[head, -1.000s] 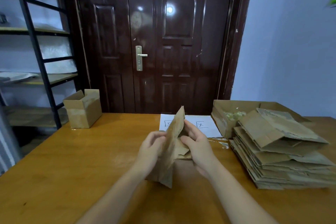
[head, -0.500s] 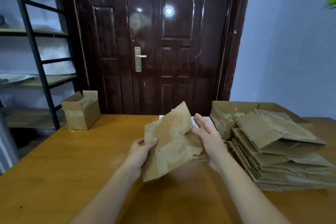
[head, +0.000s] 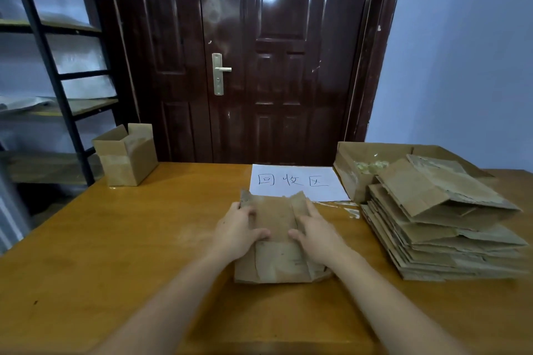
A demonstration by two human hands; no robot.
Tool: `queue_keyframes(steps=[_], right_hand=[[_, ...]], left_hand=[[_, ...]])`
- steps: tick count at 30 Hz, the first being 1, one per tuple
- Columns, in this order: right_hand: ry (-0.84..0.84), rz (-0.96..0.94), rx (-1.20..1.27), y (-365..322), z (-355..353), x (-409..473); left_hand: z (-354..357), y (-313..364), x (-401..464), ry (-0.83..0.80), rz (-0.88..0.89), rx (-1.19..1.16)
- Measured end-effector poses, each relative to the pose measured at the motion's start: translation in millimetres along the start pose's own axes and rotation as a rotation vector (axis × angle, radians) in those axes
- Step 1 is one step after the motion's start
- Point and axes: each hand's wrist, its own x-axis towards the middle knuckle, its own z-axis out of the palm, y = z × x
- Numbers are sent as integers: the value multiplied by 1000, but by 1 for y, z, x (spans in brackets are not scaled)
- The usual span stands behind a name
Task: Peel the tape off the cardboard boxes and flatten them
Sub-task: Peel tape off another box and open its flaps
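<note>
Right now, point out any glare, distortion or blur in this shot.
Head view: two bright lamp reflections glare on the glossy door; wide-angle bending curves the shelf rack and table edge; forearms blur near the bottom; the paper sign and flattened box stay sharp.

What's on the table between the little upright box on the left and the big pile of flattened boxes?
In the head view, between the upright box and the flattened stack lie a white handwritten sheet and the flattened box both hands press down.
</note>
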Motion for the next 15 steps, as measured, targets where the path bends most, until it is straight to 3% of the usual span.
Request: queue_keyframes(steps=[4,9,15], right_hand=[[13,-13,-269,0,16,-1],[-22,-43,-395,-1,22,4],[-31,-8,-418,-1,26,4]], left_hand=[[9,-5,4,-108,-30,168],[9,1,11,-206,-22,382],[9,1,-17,-127,-33,625]])
